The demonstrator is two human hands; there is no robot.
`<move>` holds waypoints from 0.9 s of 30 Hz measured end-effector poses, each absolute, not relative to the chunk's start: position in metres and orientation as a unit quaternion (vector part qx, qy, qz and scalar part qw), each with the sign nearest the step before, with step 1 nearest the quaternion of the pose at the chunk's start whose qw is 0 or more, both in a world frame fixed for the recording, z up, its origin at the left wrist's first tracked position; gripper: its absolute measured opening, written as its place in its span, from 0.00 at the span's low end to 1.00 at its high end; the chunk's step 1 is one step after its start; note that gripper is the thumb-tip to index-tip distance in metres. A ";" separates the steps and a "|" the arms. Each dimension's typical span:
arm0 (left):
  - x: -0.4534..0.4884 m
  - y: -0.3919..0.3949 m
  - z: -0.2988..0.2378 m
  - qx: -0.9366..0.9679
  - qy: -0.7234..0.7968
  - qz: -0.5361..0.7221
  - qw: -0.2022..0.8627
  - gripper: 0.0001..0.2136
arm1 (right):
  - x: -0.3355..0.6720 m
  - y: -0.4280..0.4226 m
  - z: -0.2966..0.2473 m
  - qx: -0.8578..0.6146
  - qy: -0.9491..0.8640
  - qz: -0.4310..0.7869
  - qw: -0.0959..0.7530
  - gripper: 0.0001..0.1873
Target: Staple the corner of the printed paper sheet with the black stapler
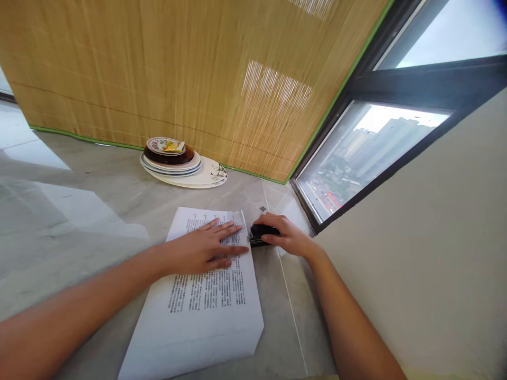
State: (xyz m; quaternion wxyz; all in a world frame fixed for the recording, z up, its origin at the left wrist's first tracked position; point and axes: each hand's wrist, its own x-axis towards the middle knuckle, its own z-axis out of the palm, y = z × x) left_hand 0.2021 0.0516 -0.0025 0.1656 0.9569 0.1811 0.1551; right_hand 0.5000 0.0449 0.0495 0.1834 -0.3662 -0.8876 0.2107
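A thick stack of printed paper lies on the grey stone surface. My left hand rests flat on the top sheet near its far right edge, fingers stretched out. Just right of the stack, my right hand is closed over a small black stapler that sits against the edge of the paper. Part of the stapler is hidden under my fingers.
A pile of plates with a patterned dish on top stands at the back by a bamboo blind. A window and a pale wall close off the right side.
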 end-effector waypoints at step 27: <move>0.206 0.050 -0.008 0.959 0.175 0.138 0.174 0.23 | 0.466 0.038 0.037 -0.398 -0.856 0.200 0.261 0.09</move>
